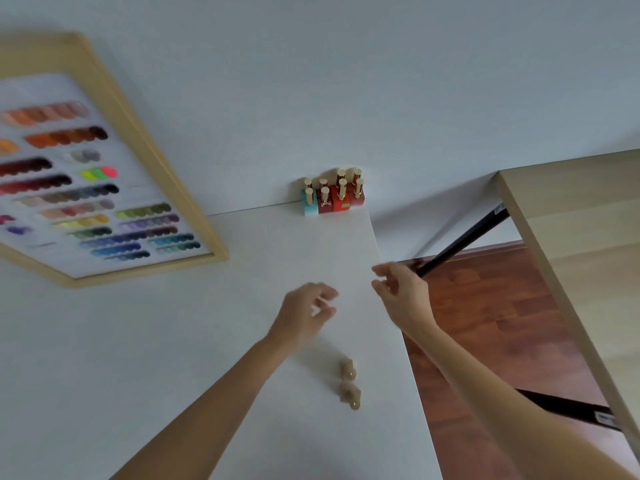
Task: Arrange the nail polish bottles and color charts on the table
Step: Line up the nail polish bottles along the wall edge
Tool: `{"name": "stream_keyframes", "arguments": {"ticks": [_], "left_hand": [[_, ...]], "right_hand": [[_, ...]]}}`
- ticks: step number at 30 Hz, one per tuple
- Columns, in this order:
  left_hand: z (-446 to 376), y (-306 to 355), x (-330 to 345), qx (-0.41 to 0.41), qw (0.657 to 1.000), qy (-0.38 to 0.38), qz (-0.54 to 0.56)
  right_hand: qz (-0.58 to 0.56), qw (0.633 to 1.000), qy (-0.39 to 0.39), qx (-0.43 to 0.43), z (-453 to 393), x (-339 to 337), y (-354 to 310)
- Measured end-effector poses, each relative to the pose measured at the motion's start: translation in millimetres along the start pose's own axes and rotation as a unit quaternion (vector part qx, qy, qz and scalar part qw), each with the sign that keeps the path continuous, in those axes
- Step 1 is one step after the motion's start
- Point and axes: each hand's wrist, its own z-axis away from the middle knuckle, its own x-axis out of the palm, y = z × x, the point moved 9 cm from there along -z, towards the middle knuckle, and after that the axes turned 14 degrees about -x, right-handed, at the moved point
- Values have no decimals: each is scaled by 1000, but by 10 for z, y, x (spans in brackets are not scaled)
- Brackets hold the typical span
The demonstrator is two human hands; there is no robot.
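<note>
Several nail polish bottles (333,197) with gold caps stand packed together at the far right corner of the white table (173,341), against the wall. Two beige bottles (349,384) stand nearer me, close to the table's right edge. A wood-framed color chart (104,188) with rows of colored swatches lies at the table's left. My left hand (306,313) hovers over the table between the two groups, fingers loosely curled, holding nothing. My right hand (401,294) hangs at the table's right edge, fingers relaxed and empty.
To the right of the table there is a drop to a reddish wooden floor (485,323). A light wooden tabletop (581,237) with black legs stands further right. A pale wall (311,81) backs the table.
</note>
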Motion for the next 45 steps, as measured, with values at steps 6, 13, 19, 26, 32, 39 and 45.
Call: {"name": "stream_keyframes", "arguments": {"ticks": [6,13,19,26,32,39,45], "left_hand": [[805,-59,457,65,982,-138,-116],[937,128,477,138,972,-77,-171],[1031,69,272,138,980,2,-141],[1044,-85,-193,104,988,71,-91],[901,-134,-705,97,983,141,-66],[487,10,-1209,90,969,229,-31],[-52,149,-1420,100,957,271,-7]], "right_hand": [[-24,999,-33,7,1071,-67,-38],[-31,994,-106,-11,1538,164,-237],[-15,989,-140,-45,1662,374,-443],[44,988,-121,-90,1509,354,-540],[58,988,-91,-110,927,217,-758],[59,985,-68,-145,-26,219,-1142],[73,983,-51,-163,-797,322,-1334]]}}
